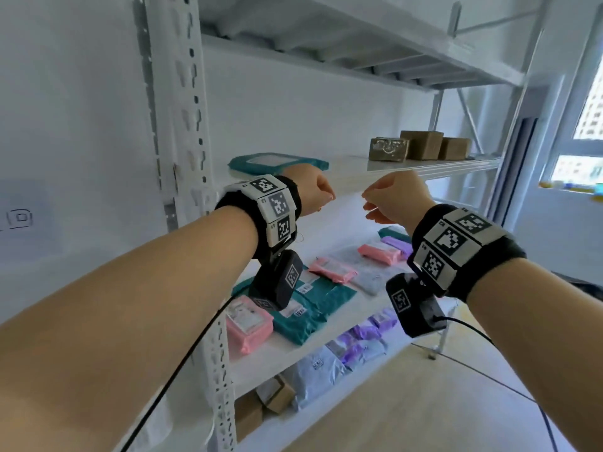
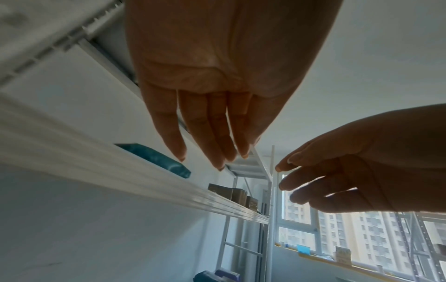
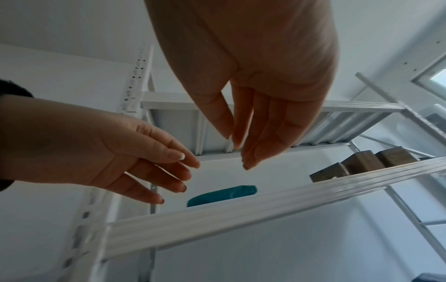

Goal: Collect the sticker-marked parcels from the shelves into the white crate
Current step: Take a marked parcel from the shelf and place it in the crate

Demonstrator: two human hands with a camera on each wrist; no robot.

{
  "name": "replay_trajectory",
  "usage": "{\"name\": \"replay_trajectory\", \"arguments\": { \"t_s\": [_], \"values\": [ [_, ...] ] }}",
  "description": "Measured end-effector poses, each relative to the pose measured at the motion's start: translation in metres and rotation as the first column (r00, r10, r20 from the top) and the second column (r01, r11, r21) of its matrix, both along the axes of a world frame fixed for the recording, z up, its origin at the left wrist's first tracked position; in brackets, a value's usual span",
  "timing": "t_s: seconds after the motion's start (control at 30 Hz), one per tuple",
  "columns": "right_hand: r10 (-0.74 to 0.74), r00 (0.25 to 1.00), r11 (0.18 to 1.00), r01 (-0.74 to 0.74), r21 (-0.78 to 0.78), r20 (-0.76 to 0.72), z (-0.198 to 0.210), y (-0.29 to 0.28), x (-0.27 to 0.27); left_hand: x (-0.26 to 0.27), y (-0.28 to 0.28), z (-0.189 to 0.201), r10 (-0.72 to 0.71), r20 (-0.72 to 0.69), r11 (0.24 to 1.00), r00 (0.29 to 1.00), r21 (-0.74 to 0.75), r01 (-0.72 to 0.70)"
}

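A teal parcel point(image 1: 277, 163) with a pale label lies flat at the left end of the upper shelf point(image 1: 434, 167); it also shows as the teal parcel point(image 2: 154, 158) and teal parcel point(image 3: 222, 195). My left hand point(image 1: 313, 194) is raised just in front of that shelf's edge, right of the parcel, fingers straight and empty. My right hand point(image 1: 394, 200) hangs level with it a short way to the right, fingers relaxed, holding nothing. The wrist views show the left hand point(image 2: 212, 152) and right hand point(image 3: 241, 150) both open. No white crate is in view.
Three brown boxes point(image 1: 421, 146) stand at the right end of the upper shelf. The shelf below holds pink parcels point(image 1: 249, 322), teal parcels point(image 1: 310, 308), purple and grey ones. A white upright post point(image 1: 182, 125) stands left. A window point(image 1: 580, 125) is at right.
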State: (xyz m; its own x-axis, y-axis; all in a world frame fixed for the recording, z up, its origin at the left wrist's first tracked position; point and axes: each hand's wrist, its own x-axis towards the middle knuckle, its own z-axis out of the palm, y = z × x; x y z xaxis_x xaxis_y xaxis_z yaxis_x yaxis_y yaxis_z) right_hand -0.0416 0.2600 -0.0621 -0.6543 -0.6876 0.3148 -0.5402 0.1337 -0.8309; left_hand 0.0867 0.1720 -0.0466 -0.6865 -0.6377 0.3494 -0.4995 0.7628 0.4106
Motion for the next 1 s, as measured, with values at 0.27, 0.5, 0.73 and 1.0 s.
{"name": "replay_trajectory", "arguments": {
  "t_s": [0.27,0.5,0.73,1.0],
  "values": [
    [-0.130,0.990,0.990,0.126,-0.070,-0.058,0.019,-0.046,-0.121,-0.138,-0.053,0.026,-0.116,-0.071,0.993,0.991,-0.036,0.113],
    [-0.186,0.982,0.978,0.183,-0.096,-0.025,0.046,-0.081,-0.223,-0.243,-0.099,0.063,-0.173,-0.121,0.985,0.978,0.003,0.174],
    [-0.155,0.987,0.979,0.161,-0.125,0.052,0.067,-0.124,-0.318,-0.332,-0.142,0.079,-0.083,-0.125,0.993,0.989,0.077,0.093],
    [0.062,0.989,0.998,-0.058,-0.034,0.131,0.094,-0.199,-0.442,-0.444,-0.194,0.093,0.122,-0.073,0.988,0.990,0.100,-0.115]
  ]
}}
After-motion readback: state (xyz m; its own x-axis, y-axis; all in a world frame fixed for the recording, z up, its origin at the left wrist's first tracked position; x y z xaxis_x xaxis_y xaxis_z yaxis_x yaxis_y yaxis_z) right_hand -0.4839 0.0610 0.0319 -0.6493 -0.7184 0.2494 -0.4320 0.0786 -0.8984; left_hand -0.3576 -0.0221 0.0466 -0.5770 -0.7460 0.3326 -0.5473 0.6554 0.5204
